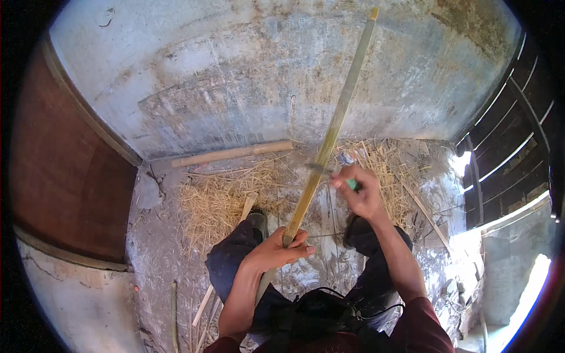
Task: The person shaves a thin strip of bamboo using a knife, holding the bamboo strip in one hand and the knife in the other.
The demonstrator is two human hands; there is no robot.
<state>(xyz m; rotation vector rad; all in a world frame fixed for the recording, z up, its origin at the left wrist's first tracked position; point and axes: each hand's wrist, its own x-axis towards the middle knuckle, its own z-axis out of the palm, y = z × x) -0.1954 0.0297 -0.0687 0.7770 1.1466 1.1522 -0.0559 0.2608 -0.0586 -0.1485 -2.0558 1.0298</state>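
A long split bamboo strip (335, 126) slants from between my legs up to the right, its tip in front of the far wall. It is greyish green along its upper length and yellower near my grip. My left hand (273, 252) is closed round its lower part, thumb pointing right. Farther up, my right hand (362, 191) grips a small knife (319, 169) by what looks like a green handle, mostly hidden by the fingers. The knife's dark blade lies across the strip.
Piles of pale shavings (215, 197) cover the floor on both sides. A bamboo pole (232, 153) lies along the stained wall (235, 76). Loose strips lie by my left leg (232, 259). A brown panel (70, 170) stands at left, dark slats (509, 141) at right.
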